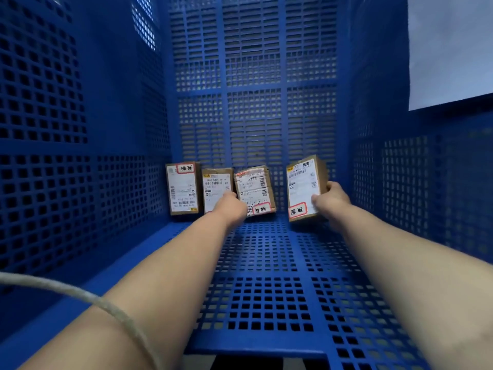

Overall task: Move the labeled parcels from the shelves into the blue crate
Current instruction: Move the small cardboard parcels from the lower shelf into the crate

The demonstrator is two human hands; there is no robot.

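Observation:
I look into the blue perforated crate [253,116]. Three labeled cardboard parcels stand in a row against its far wall: a left parcel [182,188], a middle parcel [214,186] and a third, tilted parcel [253,186]. My left hand [232,206] reaches between the middle and third parcels and touches them; its fingers are hidden, so its grip is unclear. My right hand [330,201] grips the right edge of a fourth parcel [302,188], upright and apart from the row on the right.
Tall perforated walls close in on the left [66,129] and the right [413,182]. The crate's grid floor [266,289] stretches toward me. A pale cord [80,295] hangs across my left forearm. A grey surface [450,49] shows beyond the right wall.

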